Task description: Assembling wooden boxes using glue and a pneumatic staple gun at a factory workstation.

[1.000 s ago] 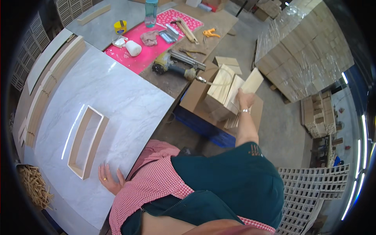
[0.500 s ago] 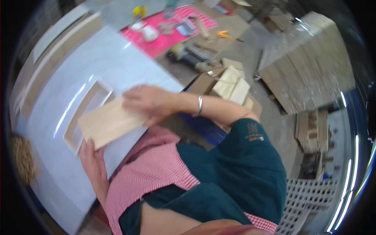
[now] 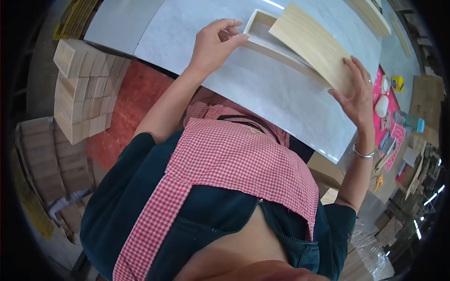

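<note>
Wooden panel (image 3: 311, 44) extends leftward over the frame (image 3: 281, 57) from the right grip (image 3: 360, 103).

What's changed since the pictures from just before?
The right hand brought a thin board from the right to partly over the wooden frame. The left hand left the table for the frame's left end. The frame still lies on the table.
</note>
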Available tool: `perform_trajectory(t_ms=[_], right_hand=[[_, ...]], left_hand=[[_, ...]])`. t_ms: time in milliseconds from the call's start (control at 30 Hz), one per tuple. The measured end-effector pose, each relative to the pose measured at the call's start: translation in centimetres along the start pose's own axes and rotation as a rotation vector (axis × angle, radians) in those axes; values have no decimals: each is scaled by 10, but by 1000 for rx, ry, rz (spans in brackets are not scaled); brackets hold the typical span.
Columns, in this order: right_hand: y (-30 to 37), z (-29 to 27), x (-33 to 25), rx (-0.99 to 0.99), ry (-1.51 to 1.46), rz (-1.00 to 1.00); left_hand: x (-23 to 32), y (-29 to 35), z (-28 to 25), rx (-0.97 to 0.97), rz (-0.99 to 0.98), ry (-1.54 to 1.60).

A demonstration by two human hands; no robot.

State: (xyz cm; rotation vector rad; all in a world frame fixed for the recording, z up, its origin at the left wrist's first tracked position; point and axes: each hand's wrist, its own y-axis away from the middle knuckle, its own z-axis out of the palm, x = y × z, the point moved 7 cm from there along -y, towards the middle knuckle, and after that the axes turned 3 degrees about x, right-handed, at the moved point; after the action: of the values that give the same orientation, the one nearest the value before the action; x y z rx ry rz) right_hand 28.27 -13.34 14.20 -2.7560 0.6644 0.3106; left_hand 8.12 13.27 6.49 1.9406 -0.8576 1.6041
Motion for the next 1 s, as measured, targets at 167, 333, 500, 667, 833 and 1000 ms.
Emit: perform_trajectory(t_ms=[167, 333, 500, 667, 833, 1000], right_hand=[[-21, 18, 2, -27, 31, -76], [-34, 38, -1, -86, 115, -111], [-39, 44, 3, -100, 146, -114], [-46, 53, 3, -79, 162, -152], [-45, 62, 10, -78, 147, -152], [-50, 64, 3, -63, 144, -179]], left_hand=[[-12, -10, -6, 80, 242, -453], [-10, -11, 4, 48, 226, -507], [-7, -11, 6, 14, 186, -542], [-4, -10, 4, 42, 265, -601], [0, -10, 7, 26, 271, -671], [3, -8, 8, 66, 320, -717]])
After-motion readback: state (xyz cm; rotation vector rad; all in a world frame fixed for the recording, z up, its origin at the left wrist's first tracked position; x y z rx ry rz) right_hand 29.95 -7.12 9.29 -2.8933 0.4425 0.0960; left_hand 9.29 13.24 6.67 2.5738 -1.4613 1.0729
